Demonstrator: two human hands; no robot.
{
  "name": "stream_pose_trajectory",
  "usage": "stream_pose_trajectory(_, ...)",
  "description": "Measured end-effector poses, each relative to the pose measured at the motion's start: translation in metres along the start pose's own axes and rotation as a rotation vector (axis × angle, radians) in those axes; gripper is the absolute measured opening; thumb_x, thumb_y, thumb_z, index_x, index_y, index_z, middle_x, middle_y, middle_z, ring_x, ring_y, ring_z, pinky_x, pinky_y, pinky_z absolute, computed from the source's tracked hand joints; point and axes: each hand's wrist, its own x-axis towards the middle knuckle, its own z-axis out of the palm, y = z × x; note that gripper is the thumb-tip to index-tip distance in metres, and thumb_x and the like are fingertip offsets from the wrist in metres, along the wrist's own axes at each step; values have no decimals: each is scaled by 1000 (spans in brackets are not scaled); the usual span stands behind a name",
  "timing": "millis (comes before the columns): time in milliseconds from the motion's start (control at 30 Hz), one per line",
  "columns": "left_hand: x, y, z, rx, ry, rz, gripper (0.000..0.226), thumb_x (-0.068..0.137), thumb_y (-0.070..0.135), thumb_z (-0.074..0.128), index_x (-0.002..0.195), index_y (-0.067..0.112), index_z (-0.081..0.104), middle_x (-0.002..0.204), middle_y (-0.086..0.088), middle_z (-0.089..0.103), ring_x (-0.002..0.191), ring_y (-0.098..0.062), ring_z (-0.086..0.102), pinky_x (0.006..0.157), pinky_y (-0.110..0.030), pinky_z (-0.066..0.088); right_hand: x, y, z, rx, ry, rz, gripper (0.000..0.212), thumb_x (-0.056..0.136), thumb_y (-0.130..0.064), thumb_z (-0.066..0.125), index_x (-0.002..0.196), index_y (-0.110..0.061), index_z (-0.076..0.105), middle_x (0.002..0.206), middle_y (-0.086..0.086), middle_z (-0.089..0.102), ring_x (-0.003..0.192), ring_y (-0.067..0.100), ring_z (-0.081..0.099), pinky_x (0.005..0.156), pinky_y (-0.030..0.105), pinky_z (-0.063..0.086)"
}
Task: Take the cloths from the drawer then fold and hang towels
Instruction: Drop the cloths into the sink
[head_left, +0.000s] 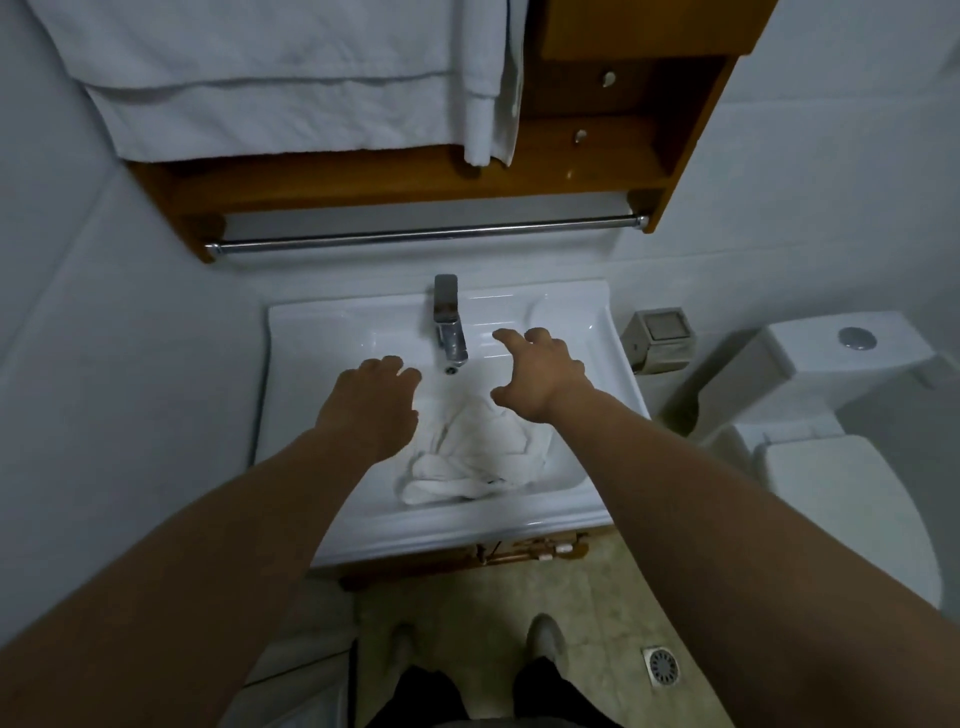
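Left hand (371, 402), right hand (540, 374) over cloth (483, 452), lying diagonal.

A single view, worn on the person's head, faces forward and steeply down onto the white ceramic washbasin (441, 530), which lies close below at mid-frame. The wide lens bends the edges and takes in the chrome towel rail (426, 234) above, the white toilet (831, 457) at right, and the person's shoes (545, 636) on the beige tiled floor (597, 597) at the bottom edge.

This is a bathroom: a white sink (332, 332) with a tap (449, 322), a toilet (831, 415), and hanging towels (270, 78).
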Motion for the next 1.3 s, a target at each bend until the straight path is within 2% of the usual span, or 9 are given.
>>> stream_pose_trajectory(67,1,-1,-3,-30,-39,-53,50,97,37,50,143,20,42,147,-6,41,130,-28,43,105,-42,40,5,2,-6,-69,-8,-40,81,85,-41,67,153,-37,24,156,10,28,140,34,32,108,53,35)
stream_pose_trajectory(233,1,-3,-24,58,-61,-49,52,97,40,49,144,20,40,149,-7,40,132,-27,43,104,-42,41,15,4,-33,-133,0,-79,80,86,-39,66,154,-34,23,154,11,31,138,35,34,109,53,33)
stream_pose_trajectory(467,14,-23,-83,-78,88,-113,53,98,40,50,147,20,40,147,-5,46,132,-27,45,107,-42,40,22,-6,-77,-167,63,-113,78,88,-37,65,154,-32,24,151,11,36,136,35,36,107,52,33)
stream_pose_trajectory(733,15,-33,-89,-53,88,-90,53,99,42,47,147,21,40,147,-5,47,132,-26,45,107,-41,40,24,-15,-89,-194,86,-91,78,90,-36,64,155,-31,21,153,12,35,137,36,36,110,54,32)
stream_pose_trajectory(933,11,-44,-52,-94,9,-72,52,99,42,46,147,23,39,147,-4,46,133,-26,43,109,-42,39,24,-22,-51,-169,41,-75,76,89,-33,63,154,-30,24,148,12,40,132,35,40,105,49,36)
stream_pose_trajectory(1100,12,-48,16,-153,-154,-45,53,99,41,47,147,21,38,146,-6,46,131,-28,45,108,-44,40,23,-17,22,-150,-79,-83,70,89,-31,59,152,-27,30,143,10,45,128,34,43,101,46,40)
stream_pose_trajectory(1300,23,-34,101,-284,-265,-40,48,96,39,52,138,17,48,134,-8,54,120,-29,52,99,-43,47,31,2,107,-82,-159,-69,59,91,-24,56,148,-21,41,137,11,53,124,32,49,99,41,43)
